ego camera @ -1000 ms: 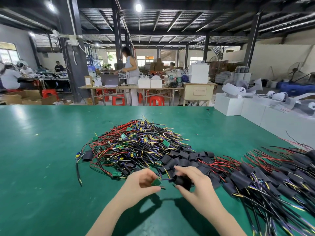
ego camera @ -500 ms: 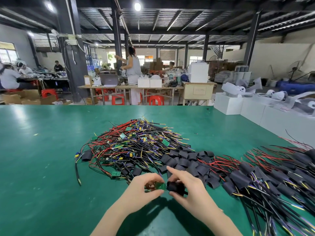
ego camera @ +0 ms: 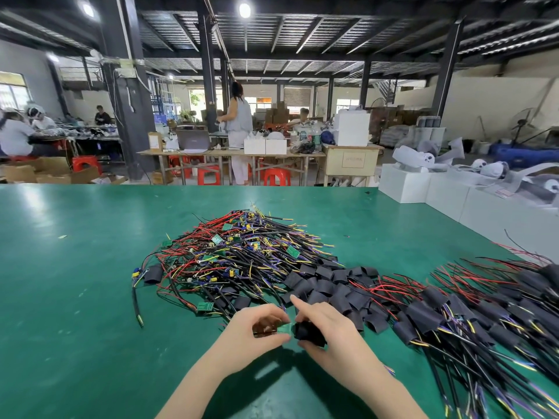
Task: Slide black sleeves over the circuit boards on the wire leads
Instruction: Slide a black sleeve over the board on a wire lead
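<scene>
**Sleeve meets board at the table's near edge**

Since a second ago, both hands have drawn closer together, and the small green circuit board now sits right at the mouth of the short black tubular sleeve, touching it. The left hand pinches the board between thumb and curled fingers, with only its right end showing. The right hand grips the sleeve, thumb beneath and fingers curled over it, its forefinger raised and pointing toward 11 o'clock. The sleeve looks matte, soft and slightly crumpled. Whether the board has entered it cannot be told.

Both hands hover above the green table mat. At 12 o'clock from them lies a tangled heap of red, black and yellow wire leads with bare green boards. At 2 o'clock a cluster of loose black sleeves lies on the mat, and at 3 o'clock a spread of leads already sleeved in black.
</scene>
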{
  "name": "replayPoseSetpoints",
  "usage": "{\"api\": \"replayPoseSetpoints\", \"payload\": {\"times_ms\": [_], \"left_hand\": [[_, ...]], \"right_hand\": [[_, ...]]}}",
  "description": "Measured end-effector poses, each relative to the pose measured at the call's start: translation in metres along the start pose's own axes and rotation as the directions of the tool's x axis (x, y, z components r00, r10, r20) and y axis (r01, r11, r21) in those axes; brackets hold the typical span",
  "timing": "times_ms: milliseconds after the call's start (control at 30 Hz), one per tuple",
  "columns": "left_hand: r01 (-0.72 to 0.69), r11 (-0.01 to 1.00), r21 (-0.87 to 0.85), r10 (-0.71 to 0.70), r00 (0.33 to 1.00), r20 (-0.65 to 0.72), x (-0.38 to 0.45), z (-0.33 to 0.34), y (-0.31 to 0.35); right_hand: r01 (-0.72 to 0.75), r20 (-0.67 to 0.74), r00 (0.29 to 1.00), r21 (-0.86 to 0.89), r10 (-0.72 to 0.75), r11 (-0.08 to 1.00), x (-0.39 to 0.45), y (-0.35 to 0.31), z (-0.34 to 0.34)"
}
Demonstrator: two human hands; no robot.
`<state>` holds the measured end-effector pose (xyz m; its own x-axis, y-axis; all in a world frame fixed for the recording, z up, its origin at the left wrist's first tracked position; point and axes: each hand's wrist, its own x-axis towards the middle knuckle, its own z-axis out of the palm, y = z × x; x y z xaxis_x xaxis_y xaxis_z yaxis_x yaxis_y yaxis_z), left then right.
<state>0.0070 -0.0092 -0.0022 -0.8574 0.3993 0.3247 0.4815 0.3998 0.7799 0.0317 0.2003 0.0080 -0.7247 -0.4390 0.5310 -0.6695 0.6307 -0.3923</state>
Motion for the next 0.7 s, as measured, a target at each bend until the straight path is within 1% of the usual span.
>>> {"api": "replayPoseSetpoints", "payload": {"times_ms": [233,300,467,600,700], "left_hand": [[-0.021,1.0,0.005,0.021,1.0,-0.021,0.0,-0.0026,0.0002],[-0.021,1.0,-0.004,0.021,0.999,-0.03,0.0006,-0.0029,0.0003],[-0.014,1.0,-0.018,0.013,0.999,-0.036,0.0004,-0.0037,0.0015],[-0.004,1.0,-0.022,0.003,0.999,-0.045,-0.0001,-0.0027,0.0037],[0.011,0.999,-0.038,-0.014,0.997,-0.075,0.0002,-0.0029,0.0059]], "right_hand": [[-0.036,-0.064,0.997,0.105,0.043,0.994,-0.0009,-0.0026,-0.002],[-0.05,-0.089,0.994,0.083,0.057,0.995,-0.002,-0.0009,-0.0008],[-0.151,-0.13,0.98,0.006,0.15,0.989,-0.002,0.0024,0.0005],[-0.125,-0.102,0.987,0.002,0.124,0.992,-0.0019,0.0036,0.0002],[-0.088,-0.117,0.99,-0.035,0.083,0.996,-0.0023,0.0045,0.0006]]}}
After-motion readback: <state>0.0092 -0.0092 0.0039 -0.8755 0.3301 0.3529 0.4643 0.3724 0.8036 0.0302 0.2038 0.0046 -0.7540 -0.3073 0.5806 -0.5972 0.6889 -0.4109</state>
